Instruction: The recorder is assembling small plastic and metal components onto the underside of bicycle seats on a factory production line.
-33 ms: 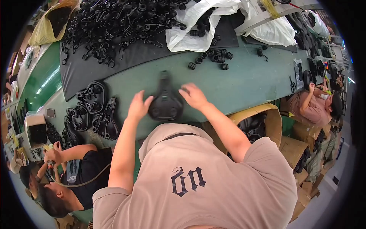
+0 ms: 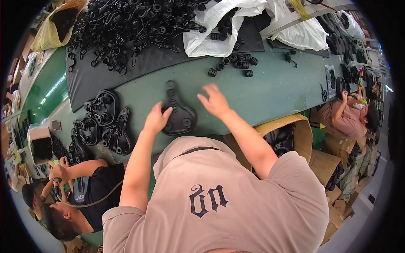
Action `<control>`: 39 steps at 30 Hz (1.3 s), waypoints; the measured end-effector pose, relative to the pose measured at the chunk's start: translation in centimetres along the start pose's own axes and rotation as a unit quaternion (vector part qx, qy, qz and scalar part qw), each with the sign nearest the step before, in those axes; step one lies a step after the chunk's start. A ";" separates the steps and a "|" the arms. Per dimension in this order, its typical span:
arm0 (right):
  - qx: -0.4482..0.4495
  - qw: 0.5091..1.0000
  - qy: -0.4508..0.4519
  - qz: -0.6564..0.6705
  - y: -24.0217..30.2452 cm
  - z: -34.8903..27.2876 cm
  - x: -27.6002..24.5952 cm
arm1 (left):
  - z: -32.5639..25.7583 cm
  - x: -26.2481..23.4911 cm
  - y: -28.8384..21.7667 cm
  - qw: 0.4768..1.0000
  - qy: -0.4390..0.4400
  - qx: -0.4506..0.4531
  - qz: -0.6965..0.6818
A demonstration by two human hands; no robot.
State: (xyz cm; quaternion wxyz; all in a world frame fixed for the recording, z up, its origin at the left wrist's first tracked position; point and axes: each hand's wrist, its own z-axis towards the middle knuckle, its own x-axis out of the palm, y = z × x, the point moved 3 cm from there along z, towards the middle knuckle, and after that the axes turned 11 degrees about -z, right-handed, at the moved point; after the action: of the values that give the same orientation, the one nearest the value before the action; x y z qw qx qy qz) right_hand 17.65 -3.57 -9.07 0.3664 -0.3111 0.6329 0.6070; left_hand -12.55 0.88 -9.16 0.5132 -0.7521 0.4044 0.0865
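one central saddle, one pair of scissors

The saddle is black, the tabletop grey-green, the plastic bag white.

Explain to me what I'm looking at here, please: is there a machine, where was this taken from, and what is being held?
There is no machine arm: these are one person's two bare hands. A wide fisheye camera on the person's head looks down, so straight edges bend near the rim.

On the flat green tabletop, a black mat carries a tangled heap of small black parts. Beside the heap is a crumpled white plastic bag, with short black ribbed cylinders nearby. Several black saddle-shaped pieces lie at left.

The left hand is at the edge of another black, saddle-shaped piece; blur hides whether it grips firmly. The right hand is open, apart from that piece, holding nothing.
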 end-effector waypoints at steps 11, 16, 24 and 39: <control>0.053 0.994 0.080 -0.044 -6.7 9.6 -0.8 | 1.9 -0.4 -1.1 0.987 -0.125 0.086 0.061; -0.032 0.983 0.076 0.165 4.1 6.0 -1.4 | 2.0 0.7 -7.1 0.926 -0.026 0.104 -0.363; -0.030 0.974 0.098 0.203 7.9 2.9 -1.5 | -2.7 -3.2 -6.6 0.969 -0.101 0.171 -0.148; -0.222 0.937 0.218 -0.159 9.6 2.2 3.4 | -3.8 -2.8 -1.5 0.949 -0.057 0.283 0.123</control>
State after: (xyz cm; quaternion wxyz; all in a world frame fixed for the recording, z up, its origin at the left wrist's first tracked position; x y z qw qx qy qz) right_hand 7.95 -0.54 -6.69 0.2327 -0.6057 0.4886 0.5833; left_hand -14.43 -0.64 -4.86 0.7125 -0.5142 0.4717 0.0738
